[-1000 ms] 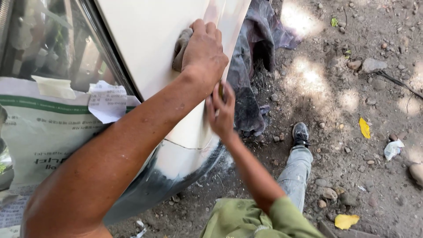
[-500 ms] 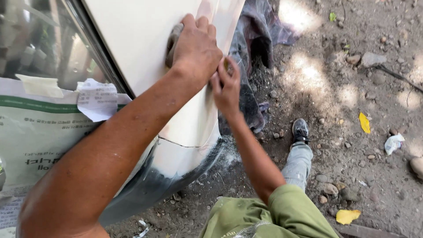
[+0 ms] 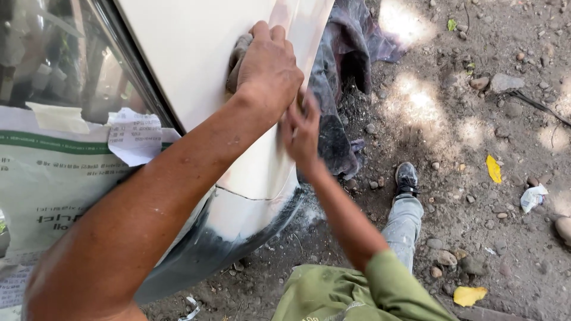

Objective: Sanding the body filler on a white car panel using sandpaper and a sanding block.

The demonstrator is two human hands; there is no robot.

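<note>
Two hands on cream car panel [image 3: 178, 53], left hand [image 3: 270, 65] pressing grey pad [image 3: 236, 56], right hand [image 3: 301, 134] flat

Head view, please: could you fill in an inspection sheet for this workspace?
Surface: cream car panel, lower edge dark and dusty.
Job's things: grey pad under the left hand, pressed on the panel.
Clutter: dark cloth, yellow leaves, stones, paper scrap.
Grippers: right hand flat on the panel edge; holding anything, cannot tell.
Cables: nothing seen.
Surroundings: dirt ground, window masked with paper, taped.
</note>
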